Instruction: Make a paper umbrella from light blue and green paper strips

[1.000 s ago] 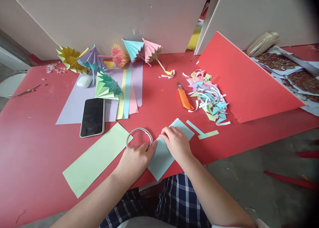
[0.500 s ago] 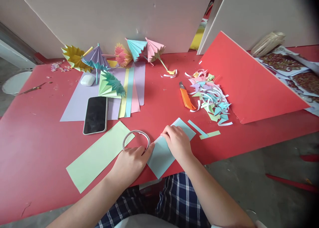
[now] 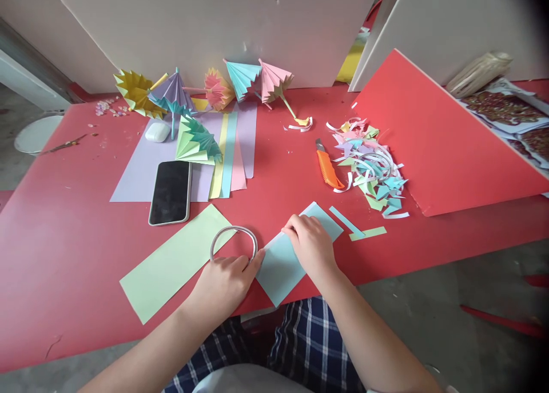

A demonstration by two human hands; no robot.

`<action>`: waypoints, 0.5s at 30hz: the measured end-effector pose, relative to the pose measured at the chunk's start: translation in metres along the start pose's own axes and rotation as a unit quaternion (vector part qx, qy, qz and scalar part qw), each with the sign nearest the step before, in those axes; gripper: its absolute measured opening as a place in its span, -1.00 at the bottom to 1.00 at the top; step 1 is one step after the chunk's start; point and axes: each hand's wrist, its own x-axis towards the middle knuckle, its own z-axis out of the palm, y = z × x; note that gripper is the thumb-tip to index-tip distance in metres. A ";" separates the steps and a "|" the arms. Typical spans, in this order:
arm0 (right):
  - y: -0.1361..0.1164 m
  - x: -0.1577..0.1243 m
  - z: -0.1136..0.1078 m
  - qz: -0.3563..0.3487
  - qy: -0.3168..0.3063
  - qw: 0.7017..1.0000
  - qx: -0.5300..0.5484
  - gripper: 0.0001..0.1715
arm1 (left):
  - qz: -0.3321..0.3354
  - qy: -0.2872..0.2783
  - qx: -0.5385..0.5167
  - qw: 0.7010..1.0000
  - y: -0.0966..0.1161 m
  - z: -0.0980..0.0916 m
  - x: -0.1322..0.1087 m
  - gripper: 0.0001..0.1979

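Note:
A sheet of light blue paper (image 3: 278, 273) lies slantwise near the table's front edge. A thin white strip runs along its upper left edge. My left hand (image 3: 227, 278) is closed around a narrow roll of tape (image 3: 237, 228), which stands up above the knuckles, and its thumb touches the paper's left corner. My right hand (image 3: 311, 245) rests over the blue paper with fingers bent, thumb and fingertips pinched at the upper edge. What lies beneath those fingertips is hidden. Left of the roll is a pale green paper rectangle (image 3: 175, 267), partly under it.
Several folded paper umbrellas (image 3: 242, 78) stand along the back. A phone (image 3: 170, 193) lies by stacked coloured sheets (image 3: 132, 178). An orange box cutter (image 3: 329, 169) is beside paper scraps (image 3: 373, 164). A red board (image 3: 446, 147) leans at right; two cut strips (image 3: 369, 233) lie near my right hand.
The view has shifted slightly, so the table things appear a little farther right. Both hands keep nearly the same place on the paper and tape.

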 end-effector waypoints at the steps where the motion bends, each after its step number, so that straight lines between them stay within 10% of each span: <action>1: 0.000 0.000 0.000 -0.002 0.004 1.000 0.001 -0.81 | -0.001 -0.004 0.000 1.000 0.000 0.000 -0.001 -0.49; 15: 0.001 -0.001 0.004 -0.015 0.020 1.000 0.006 -0.81 | -0.010 -0.012 -0.007 1.000 -0.001 0.001 -0.006 -0.43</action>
